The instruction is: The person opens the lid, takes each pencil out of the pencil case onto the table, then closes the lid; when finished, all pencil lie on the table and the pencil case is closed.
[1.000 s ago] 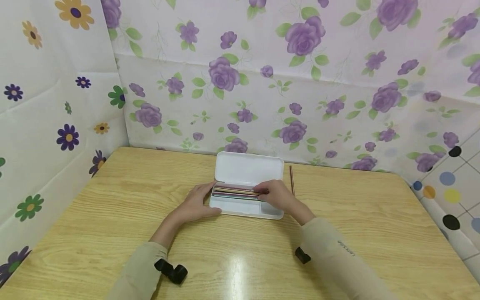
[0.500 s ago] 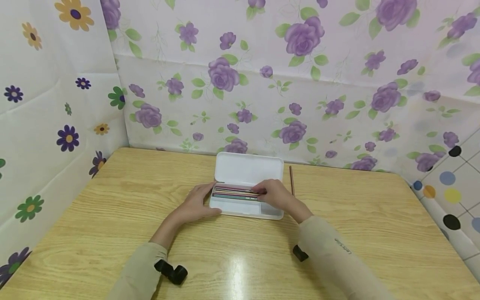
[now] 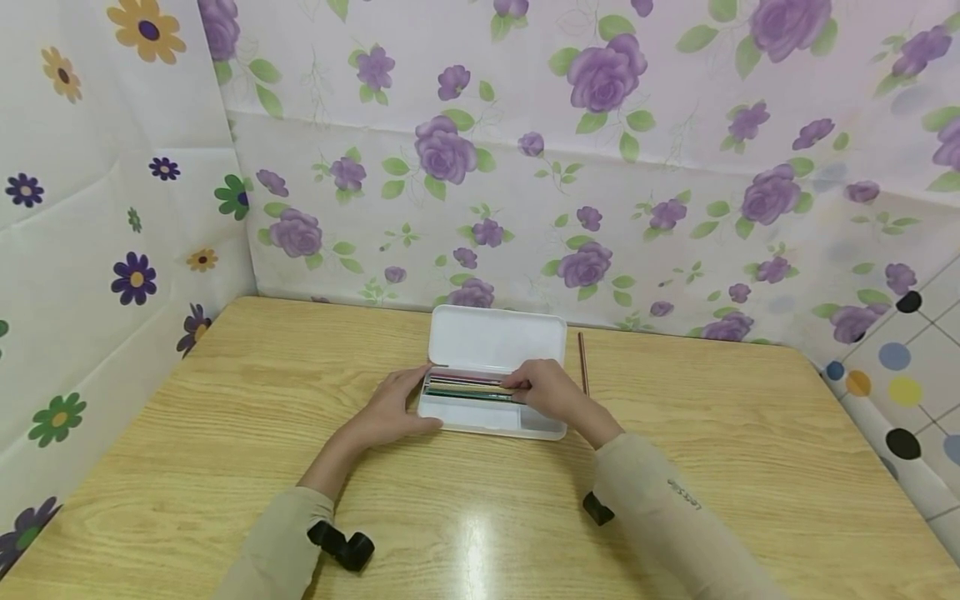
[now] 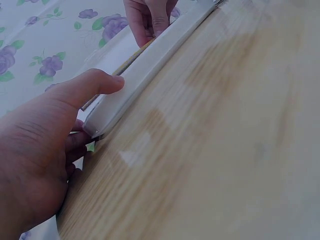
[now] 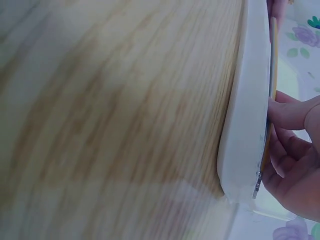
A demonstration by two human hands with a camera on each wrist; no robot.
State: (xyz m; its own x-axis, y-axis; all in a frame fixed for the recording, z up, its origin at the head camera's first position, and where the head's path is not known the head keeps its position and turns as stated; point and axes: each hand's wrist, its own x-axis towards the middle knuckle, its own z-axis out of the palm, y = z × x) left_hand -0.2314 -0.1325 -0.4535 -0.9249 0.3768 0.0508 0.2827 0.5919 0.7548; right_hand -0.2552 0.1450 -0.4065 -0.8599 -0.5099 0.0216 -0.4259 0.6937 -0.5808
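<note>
A white pencil case (image 3: 468,416) lies open on the table, lid (image 3: 497,336) tipped back. Several coloured pencils (image 3: 461,386) lie side by side in its rear compartment. My left hand (image 3: 390,407) grips the case's left end; in the left wrist view the thumb (image 4: 107,84) is at the front edge and the fingers reach round the end. Over the right half of the case, my right hand (image 3: 550,390) pinches a yellowish pencil (image 5: 273,65), which shows just above the rim in the right wrist view. The right hand hides the pencils' right ends.
A single brown pencil (image 3: 583,364) lies on the wooden table (image 3: 720,433), just right of the case. Behind the table hangs a flowered cloth (image 3: 525,208). Black wrist cameras (image 3: 352,550) sit on both sleeves.
My right hand has shifted slightly left over the case, and the pencils under it have changed their arrangement, a green one now at the front. My left hand keeps its place.
</note>
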